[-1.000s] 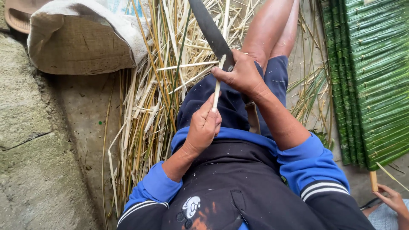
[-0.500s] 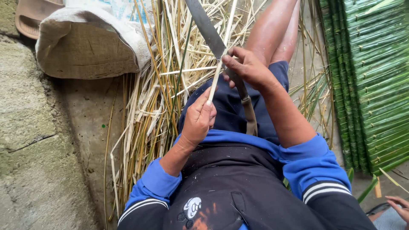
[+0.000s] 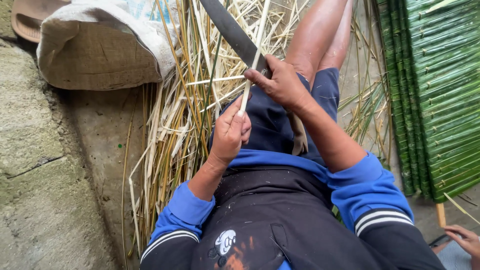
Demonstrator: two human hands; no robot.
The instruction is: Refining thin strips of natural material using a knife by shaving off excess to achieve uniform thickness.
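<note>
My left hand (image 3: 229, 134) pinches the pale strip's (image 3: 255, 55) near end; it runs far, my right hand (image 3: 282, 82) pressing the blade (image 3: 227, 27) across it.

Bulging tan-and-white woven sack (image 3: 100, 55), upper left, beside strewn straw

The person's left hand (image 3: 231, 131) is pinching the lower end of a thin pale bamboo strip (image 3: 255, 55), which is running up and away over the lap. The right hand (image 3: 281, 82) is gripping the handle of a long dark machete blade (image 3: 230, 31), which is lying against the strip. A heap of yellow and green bamboo slivers (image 3: 172, 125) is lying on the ground to the left, beside a tan woven sack (image 3: 97, 57). A mat of green bamboo slats (image 3: 440, 95) is lying to the right.
</note>
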